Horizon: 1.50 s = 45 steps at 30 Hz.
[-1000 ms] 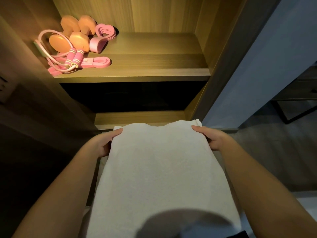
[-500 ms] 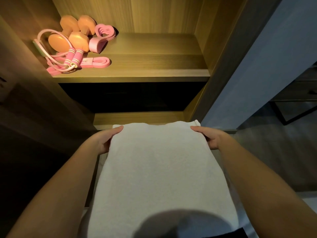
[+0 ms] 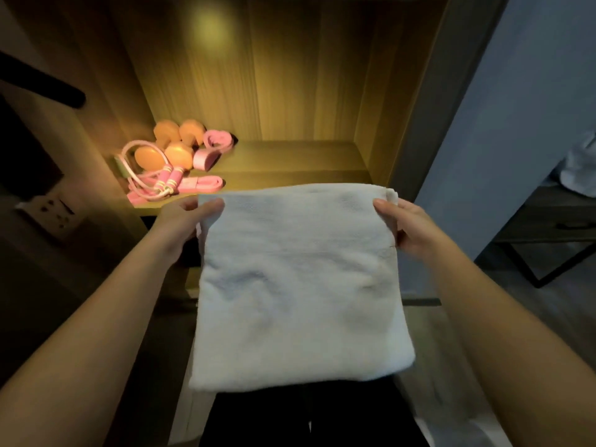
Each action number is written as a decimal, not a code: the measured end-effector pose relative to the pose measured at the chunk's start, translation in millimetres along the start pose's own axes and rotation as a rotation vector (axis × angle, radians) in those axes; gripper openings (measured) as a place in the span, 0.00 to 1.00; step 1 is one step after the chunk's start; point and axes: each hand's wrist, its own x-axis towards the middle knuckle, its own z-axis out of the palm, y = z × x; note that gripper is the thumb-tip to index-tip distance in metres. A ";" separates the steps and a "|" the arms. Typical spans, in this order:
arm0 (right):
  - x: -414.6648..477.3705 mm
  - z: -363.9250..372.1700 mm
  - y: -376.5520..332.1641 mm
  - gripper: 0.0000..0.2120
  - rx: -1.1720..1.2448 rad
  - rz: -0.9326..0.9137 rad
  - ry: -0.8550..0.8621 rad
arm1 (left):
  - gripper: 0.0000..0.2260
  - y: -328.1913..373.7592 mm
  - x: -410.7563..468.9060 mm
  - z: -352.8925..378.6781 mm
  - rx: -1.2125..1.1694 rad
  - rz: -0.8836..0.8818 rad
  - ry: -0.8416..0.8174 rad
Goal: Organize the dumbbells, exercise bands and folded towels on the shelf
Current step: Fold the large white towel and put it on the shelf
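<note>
A folded white towel (image 3: 296,285) hangs in the air in front of the lit wooden shelf (image 3: 290,162). My left hand (image 3: 183,221) pinches its upper left corner and my right hand (image 3: 403,227) pinches its upper right corner. On the shelf's left end lie two orange dumbbells (image 3: 171,146), pink exercise bands (image 3: 213,146) and a pink skipping rope (image 3: 161,182) with a flat pink band (image 3: 200,183) beside it. The towel's top edge overlaps the shelf's front edge in view.
The right part of the shelf board is bare wood. A wall socket (image 3: 51,211) sits low on the left. A blue wall (image 3: 516,124) rises right of the cabinet, with a dark metal-framed table (image 3: 548,227) beyond it.
Both hands have lifted the towel up toward the lit shelf. The view has tilted upward, so the shelf now sits lower and closer behind the towel's top edge.
</note>
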 end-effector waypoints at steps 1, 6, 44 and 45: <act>-4.3 0.9 -13.5 0.15 -0.003 -0.063 -0.022 | 0.06 15.4 -2.5 -0.2 -0.021 0.058 0.008; -13.3 -0.1 -64.2 0.30 -0.030 -0.297 0.038 | 0.03 65.8 -10.1 -15.3 0.044 0.303 0.118; 12.6 -11.1 -127.3 0.05 -1.373 -0.462 -0.232 | 0.07 121.4 29.1 -28.0 1.527 0.665 -0.285; 13.2 -10.3 -128.2 0.05 -1.386 -0.444 -0.242 | 0.07 119.8 28.2 -24.5 1.531 0.652 -0.299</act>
